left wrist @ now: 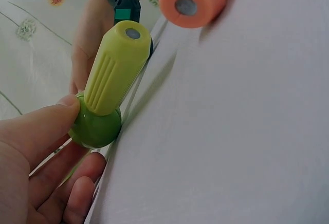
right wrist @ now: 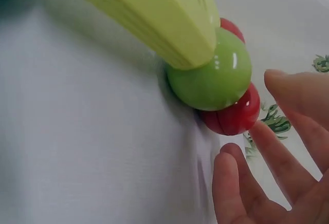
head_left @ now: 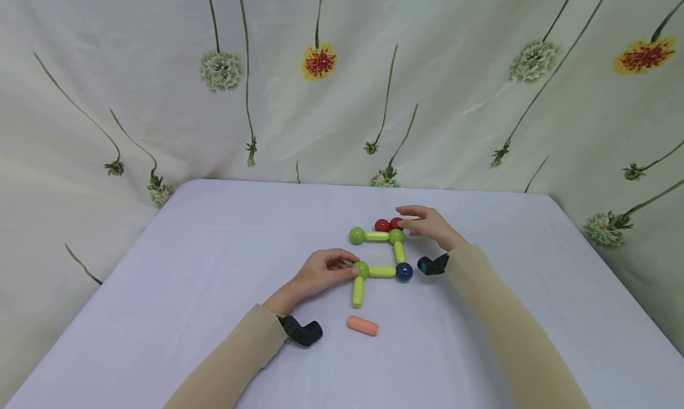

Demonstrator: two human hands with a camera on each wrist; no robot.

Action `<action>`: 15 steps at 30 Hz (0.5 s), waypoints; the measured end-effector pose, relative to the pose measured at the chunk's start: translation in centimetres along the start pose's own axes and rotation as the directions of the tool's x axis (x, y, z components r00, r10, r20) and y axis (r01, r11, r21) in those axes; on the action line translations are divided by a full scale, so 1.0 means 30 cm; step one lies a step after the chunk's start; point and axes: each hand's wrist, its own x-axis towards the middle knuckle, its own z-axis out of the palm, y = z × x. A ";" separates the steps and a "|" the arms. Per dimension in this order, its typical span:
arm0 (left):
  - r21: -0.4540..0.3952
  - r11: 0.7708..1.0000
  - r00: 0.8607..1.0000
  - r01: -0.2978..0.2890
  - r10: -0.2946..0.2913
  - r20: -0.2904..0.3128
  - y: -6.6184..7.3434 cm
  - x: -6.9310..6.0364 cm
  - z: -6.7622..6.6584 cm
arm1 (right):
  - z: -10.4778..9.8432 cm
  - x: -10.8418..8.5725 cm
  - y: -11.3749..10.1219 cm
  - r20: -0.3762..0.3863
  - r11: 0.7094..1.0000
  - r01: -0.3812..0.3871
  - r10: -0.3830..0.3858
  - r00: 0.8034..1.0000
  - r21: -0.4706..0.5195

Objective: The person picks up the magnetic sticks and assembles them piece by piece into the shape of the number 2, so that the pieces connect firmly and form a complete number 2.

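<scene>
Green balls, yellow-green magnetic rods and a dark blue ball (head_left: 404, 272) form a bent chain on the table. My left hand (head_left: 320, 272) pinches the green ball (left wrist: 96, 127) at the near left corner; a rod (head_left: 357, 293) points from it toward me. Two red balls (head_left: 382, 225) sit side by side just behind the far right green ball (head_left: 396, 236). At the right-hand red ball (right wrist: 234, 115) is my right hand (head_left: 430, 226), fingers spread around it and thumb apart; whether a fingertip touches it I cannot tell.
A loose orange rod (head_left: 362, 326) lies in front of the chain, near my left wrist. The white-covered table (head_left: 187, 266) ends at a flowered cloth backdrop (head_left: 443, 88). Both wrists carry black camera mounts (head_left: 302, 332).
</scene>
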 end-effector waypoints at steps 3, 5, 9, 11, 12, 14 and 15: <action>-0.005 1.000 1.000 -0.001 0.001 0.001 0.001 0.001 0.000 | 0.004 0.012 0.011 0.008 1.000 -0.020 0.019 1.000 0.002; -0.004 1.000 1.000 -0.002 0.002 0.000 0.001 0.002 0.001 | 0.006 0.021 0.020 0.007 0.999 -0.035 0.035 0.999 0.008; 0.002 1.000 1.000 -0.007 0.007 -0.001 0.002 0.002 0.001 | 0.009 0.038 0.037 0.017 1.000 -0.023 0.023 1.000 -0.005; 0.002 1.000 1.000 -0.010 0.010 -0.002 0.001 0.002 0.001 | 0.011 0.044 0.042 0.022 1.000 -0.001 0.002 1.000 -0.027; 0.002 1.000 1.000 -0.011 0.011 -0.001 0.001 0.001 0.000 | 0.013 0.047 0.045 0.023 0.999 0.009 -0.008 1.000 -0.044; 0.000 1.000 1.000 -0.010 0.010 -0.001 0.001 0.000 0.000 | 0.018 0.051 0.048 0.017 0.998 0.019 -0.018 1.000 -0.065; 0.001 1.000 1.000 -0.008 0.008 -0.001 0.002 -0.001 -0.001 | 0.021 0.052 0.048 0.010 0.997 0.020 -0.020 1.000 -0.073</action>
